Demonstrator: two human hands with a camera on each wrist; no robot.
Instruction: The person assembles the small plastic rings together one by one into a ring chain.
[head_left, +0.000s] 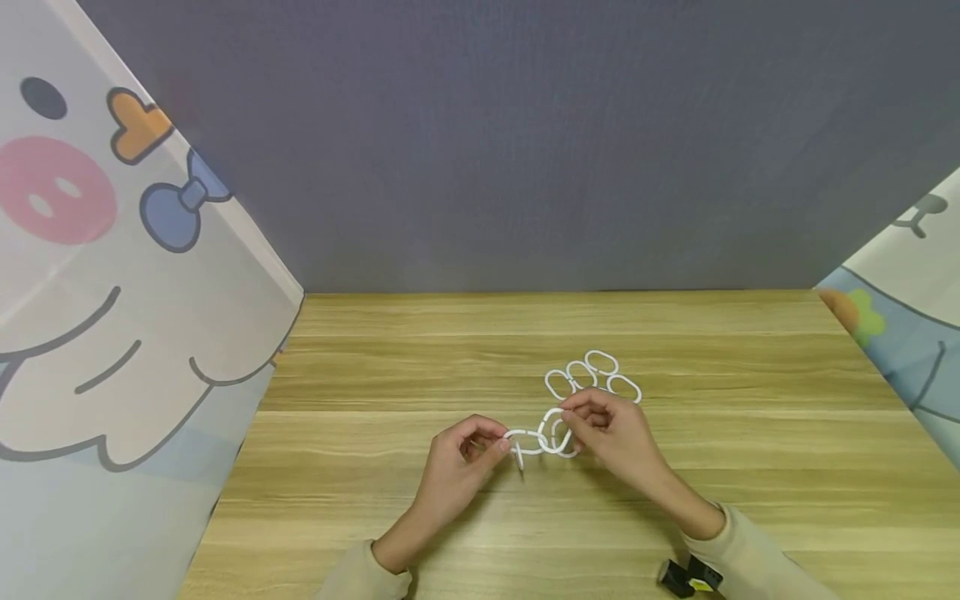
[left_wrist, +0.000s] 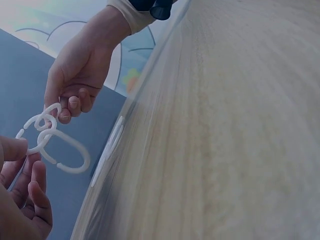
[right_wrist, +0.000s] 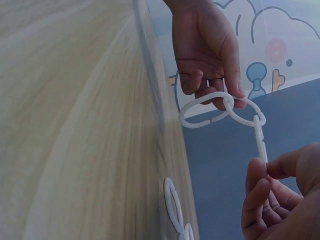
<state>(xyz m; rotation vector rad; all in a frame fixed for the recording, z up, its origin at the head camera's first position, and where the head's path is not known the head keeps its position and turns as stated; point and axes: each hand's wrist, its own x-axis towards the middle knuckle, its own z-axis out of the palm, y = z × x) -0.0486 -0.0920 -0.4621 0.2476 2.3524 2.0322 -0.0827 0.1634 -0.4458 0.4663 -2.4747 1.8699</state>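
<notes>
White oval plastic chain links, each with a small gap in its side, hang joined in a short chain between the hands. In the head view my left hand (head_left: pixel 459 467) pinches one link (right_wrist: pixel 239 117) between thumb and fingertips. From that link dangles another link (left_wrist: pixel 85 155), free at its far end. My right hand (head_left: pixel 617 437) pinches a link (right_wrist: pixel 259 132) hooked through the left hand's one. Whether a further link overlaps near the right fingertips, I cannot tell. Both hands are raised over the wooden table (head_left: pixel 390 367).
Several loose white links (head_left: pixel 602 352) lie on the table beyond my right hand, which partly covers them. A dark device (head_left: pixel 688 577) sits by the right sleeve. A grey panel (head_left: pixel 525 150) stands along the back, with cartoon-printed panels (head_left: pixel 150 317) at the sides.
</notes>
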